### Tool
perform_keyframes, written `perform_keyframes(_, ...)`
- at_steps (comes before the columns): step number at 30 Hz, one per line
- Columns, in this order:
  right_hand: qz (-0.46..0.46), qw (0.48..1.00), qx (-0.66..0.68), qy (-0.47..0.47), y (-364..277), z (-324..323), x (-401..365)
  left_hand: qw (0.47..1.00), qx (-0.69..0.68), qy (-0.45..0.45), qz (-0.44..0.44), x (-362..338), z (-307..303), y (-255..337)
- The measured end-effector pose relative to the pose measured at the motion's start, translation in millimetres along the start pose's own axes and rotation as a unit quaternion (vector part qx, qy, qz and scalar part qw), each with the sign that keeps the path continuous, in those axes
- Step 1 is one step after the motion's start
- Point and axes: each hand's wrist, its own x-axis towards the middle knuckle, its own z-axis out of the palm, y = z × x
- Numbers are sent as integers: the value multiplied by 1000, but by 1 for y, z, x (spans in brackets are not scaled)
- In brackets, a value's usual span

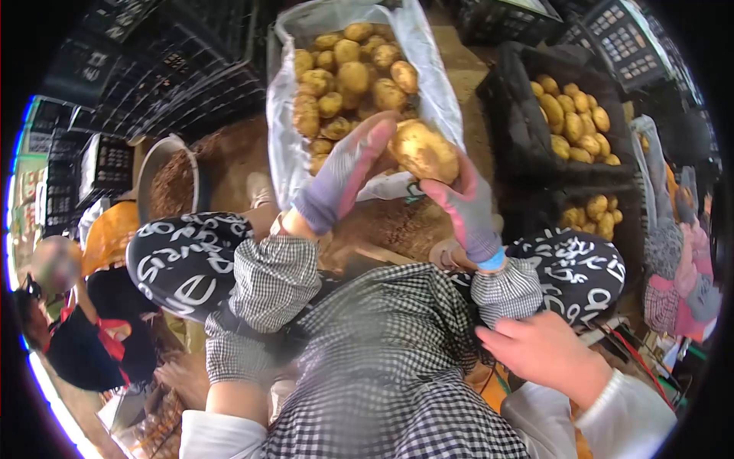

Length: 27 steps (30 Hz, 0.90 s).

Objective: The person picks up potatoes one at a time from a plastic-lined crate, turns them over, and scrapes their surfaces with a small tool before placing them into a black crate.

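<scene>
A large yellow potato (425,151) with brown earth on its skin is held up in front of me between both hands. My left hand (348,172), in a grey and pink glove, grips its left side. My right hand (465,206), in the same kind of glove, holds it from the right and below, thumb along its lower edge. Parts of the fingers are hidden behind the potato. Just beyond my hands stands a container lined with a white plastic bag (280,115), filled with potatoes (353,78).
Black crates (508,130) of potatoes stand at the right, with stacked black crates (164,84) at the left. A bucket (197,180) holds brown soil. Another person's bare hand (547,356) reaches near my right sleeve. A person (99,321) is at the left.
</scene>
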Motion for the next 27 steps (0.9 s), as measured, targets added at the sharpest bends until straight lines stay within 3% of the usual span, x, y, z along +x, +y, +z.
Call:
perform_keyframes(1, 8, 1000, -14, 2, -2, 1, 0, 997, -76, -18, -30, -1, 10, -3)
perform_keyframes(6, -5, 997, -74, 9, -12, -3, 10, 988, -140, -13, -62, 10, 15, -10)
perform_keyframes(7, -13, 996, -88, 16, -15, -6, 15, 986, -148, -81, -7, 12, 7, -15)
perform_keyframes(10, -45, 988, -141, 40, -29, -24, 33, 982, -184, -19, -38, 15, -6, -16)
perform_keyframes(17, -114, 931, -326, 119, -76, -81, 50, 968, -244, -43, -36, 14, -12, -26)
perform_keyframes(22, -117, 902, -396, 126, -88, -95, 49, 976, -211, -21, -39, 16, -4, -19)
perform_keyframes(27, -93, 923, -360, 99, -88, -87, 44, 991, -132, -7, -19, 10, 2, -9)
